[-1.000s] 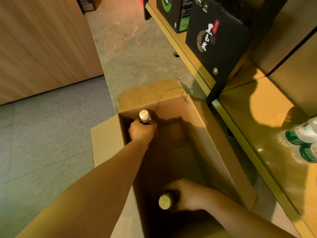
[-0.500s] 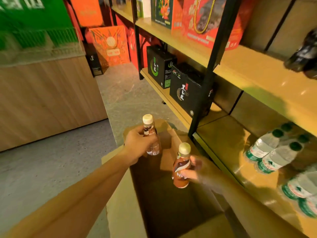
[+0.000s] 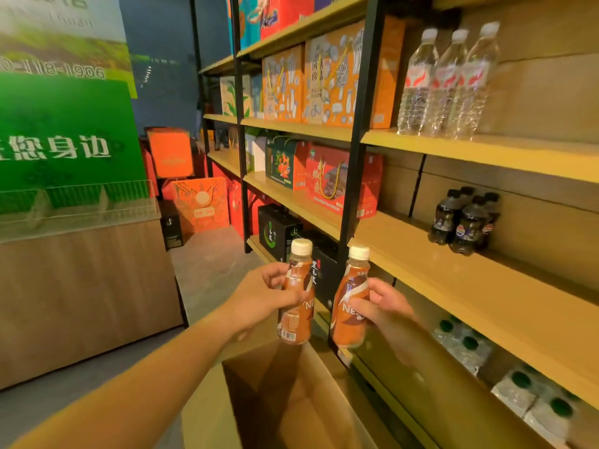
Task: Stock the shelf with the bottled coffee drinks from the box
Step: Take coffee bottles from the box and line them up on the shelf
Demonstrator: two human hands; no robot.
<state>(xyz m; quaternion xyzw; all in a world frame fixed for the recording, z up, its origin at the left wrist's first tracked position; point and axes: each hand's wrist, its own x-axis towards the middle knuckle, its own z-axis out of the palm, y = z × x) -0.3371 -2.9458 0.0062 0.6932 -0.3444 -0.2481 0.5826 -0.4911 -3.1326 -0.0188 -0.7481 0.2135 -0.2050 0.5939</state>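
Note:
My left hand (image 3: 269, 294) grips a brown coffee bottle (image 3: 296, 298) with a white cap, held upright above the open cardboard box (image 3: 291, 400). Beside it, my right hand (image 3: 382, 303) grips a second coffee bottle (image 3: 350, 306) of the same kind. Both bottles hang in the air just left of the wooden shelf board (image 3: 453, 286) at chest height, close to the black upright post (image 3: 356, 157). What lies inside the box is dark and cannot be made out.
Dark cola bottles (image 3: 463, 222) stand at the back of that shelf board. Clear water bottles (image 3: 447, 82) fill the shelf above, green-capped water packs (image 3: 518, 384) the shelf below. Gift boxes (image 3: 324, 82) occupy the left bay. A wooden counter (image 3: 81, 286) stands left.
Both hands lifted the bottles out of the box and up to the middle shelf's height. The view rose from the box to the shelves.

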